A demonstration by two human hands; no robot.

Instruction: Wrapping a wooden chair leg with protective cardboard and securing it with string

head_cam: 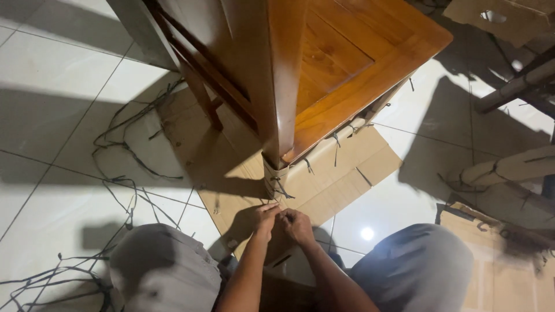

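Note:
A brown wooden table [347,63] lies on its side over flattened cardboard [347,173] on a tiled floor. One leg [284,81] points toward me, its end wrapped in cardboard [276,176] and tied with dark string [281,190]. My left hand [265,218] and my right hand [296,224] meet just below that wrapped leg end, fingers pinched together on the thin string. Both forearms come up from between my knees [162,266].
Loose dark string [124,167] trails across the white tiles at the left. More cardboard-wrapped furniture parts [509,170] and flat cardboard [503,271] lie at the right. Another wooden piece [514,86] stands at the upper right.

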